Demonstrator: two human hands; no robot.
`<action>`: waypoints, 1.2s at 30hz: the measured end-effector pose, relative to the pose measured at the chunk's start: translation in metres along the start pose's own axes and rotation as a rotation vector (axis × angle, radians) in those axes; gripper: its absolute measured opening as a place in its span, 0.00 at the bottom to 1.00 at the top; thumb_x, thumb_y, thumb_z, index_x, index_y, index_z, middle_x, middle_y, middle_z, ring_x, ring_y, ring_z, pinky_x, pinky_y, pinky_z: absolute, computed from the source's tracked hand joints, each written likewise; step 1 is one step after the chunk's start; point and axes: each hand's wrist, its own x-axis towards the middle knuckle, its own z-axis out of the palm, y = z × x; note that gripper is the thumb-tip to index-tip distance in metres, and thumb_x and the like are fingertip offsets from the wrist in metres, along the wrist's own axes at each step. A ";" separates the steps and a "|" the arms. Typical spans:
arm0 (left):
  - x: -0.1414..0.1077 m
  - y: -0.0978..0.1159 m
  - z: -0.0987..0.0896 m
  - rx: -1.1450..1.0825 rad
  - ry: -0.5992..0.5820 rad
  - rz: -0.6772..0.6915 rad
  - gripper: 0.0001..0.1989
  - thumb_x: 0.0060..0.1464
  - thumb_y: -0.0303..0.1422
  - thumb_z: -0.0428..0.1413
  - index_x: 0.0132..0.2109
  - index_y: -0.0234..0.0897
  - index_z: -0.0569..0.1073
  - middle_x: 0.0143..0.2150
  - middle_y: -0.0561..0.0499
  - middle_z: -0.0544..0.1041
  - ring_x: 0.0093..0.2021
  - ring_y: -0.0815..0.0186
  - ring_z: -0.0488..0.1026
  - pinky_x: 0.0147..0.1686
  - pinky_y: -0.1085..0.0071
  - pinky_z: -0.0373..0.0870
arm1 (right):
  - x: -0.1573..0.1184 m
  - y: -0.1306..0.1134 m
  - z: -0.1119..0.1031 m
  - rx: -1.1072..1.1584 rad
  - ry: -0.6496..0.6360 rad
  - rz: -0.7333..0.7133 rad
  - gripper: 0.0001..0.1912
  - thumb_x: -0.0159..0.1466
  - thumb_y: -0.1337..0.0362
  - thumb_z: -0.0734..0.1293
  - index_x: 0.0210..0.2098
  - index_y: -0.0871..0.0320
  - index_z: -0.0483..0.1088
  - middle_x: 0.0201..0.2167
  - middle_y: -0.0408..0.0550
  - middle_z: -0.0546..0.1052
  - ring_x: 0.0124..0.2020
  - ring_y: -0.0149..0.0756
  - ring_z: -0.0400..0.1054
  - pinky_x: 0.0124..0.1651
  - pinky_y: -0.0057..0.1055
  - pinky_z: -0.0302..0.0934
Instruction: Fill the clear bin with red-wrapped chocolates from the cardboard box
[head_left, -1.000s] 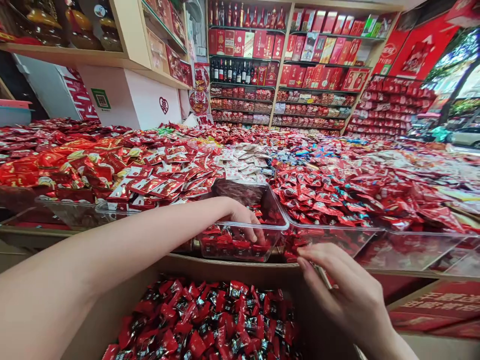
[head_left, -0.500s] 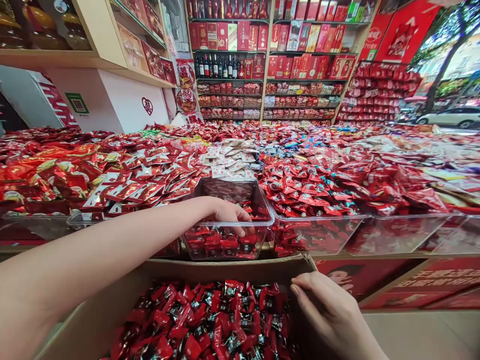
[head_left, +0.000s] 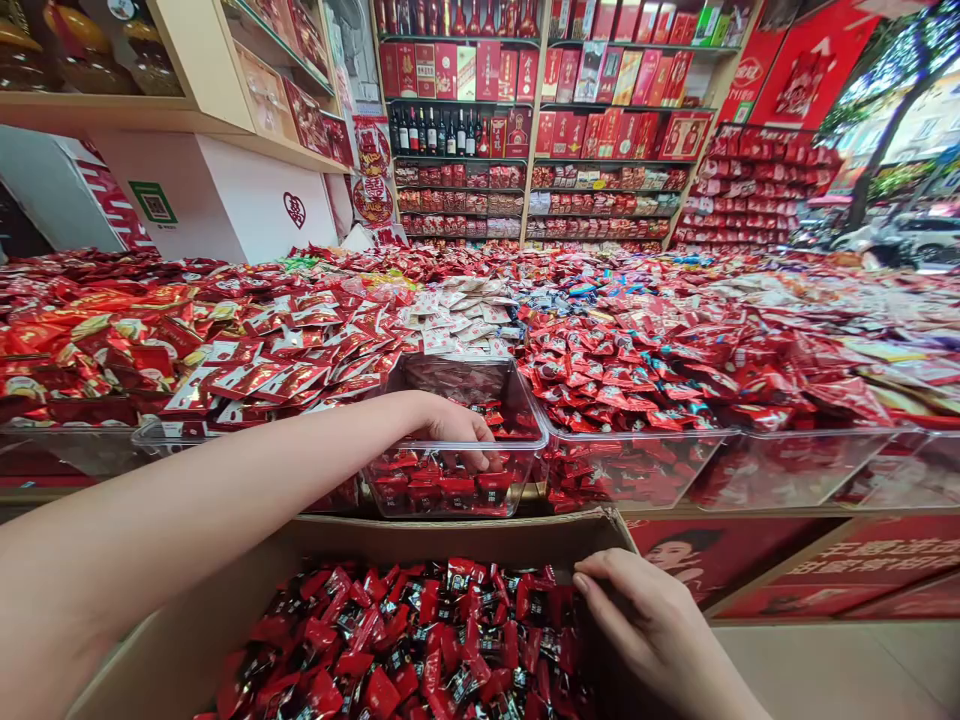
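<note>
My left hand (head_left: 457,432) reaches over the front rim of a clear plastic bin (head_left: 532,425). Its fingers are loosely bent and apart, touching the red-and-black wrapped candies (head_left: 427,492) inside; no candy shows in its grasp. Below stands an open cardboard box (head_left: 360,533) heaped with the same kind of wrapped candies (head_left: 420,640). My right hand (head_left: 645,610) is closed on the box's right wall near its far corner, thumb and fingers at the edge. The candy under my left palm is partly hidden.
More clear bins (head_left: 637,470) piled with red packets flank this one on both sides. White packets (head_left: 465,310) lie behind it. Red printed cartons (head_left: 885,560) sit under the counter. Tall shelves (head_left: 536,130) with bottles and gift boxes stand at the back.
My left hand has shifted slightly left within the bin, its fingers still at the candies. My right hand and the box edge it grips have moved a little left in view.
</note>
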 end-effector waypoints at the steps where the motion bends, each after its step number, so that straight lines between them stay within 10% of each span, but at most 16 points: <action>1: 0.000 0.000 0.000 0.000 0.005 0.005 0.18 0.38 0.34 0.55 0.41 0.39 0.70 0.37 0.55 0.73 0.37 0.67 0.67 0.39 0.72 0.62 | 0.000 0.000 0.000 -0.001 -0.009 0.007 0.07 0.59 0.65 0.55 0.32 0.57 0.63 0.28 0.46 0.68 0.30 0.31 0.62 0.32 0.27 0.58; 36: -0.001 -0.007 -0.002 0.003 -0.078 0.023 0.21 0.38 0.39 0.56 0.43 0.44 0.70 0.35 0.55 0.74 0.32 0.69 0.68 0.32 0.74 0.66 | 0.009 -0.008 0.015 -0.577 -0.237 0.004 0.09 0.55 0.70 0.56 0.21 0.57 0.63 0.21 0.43 0.69 0.24 0.32 0.63 0.26 0.27 0.48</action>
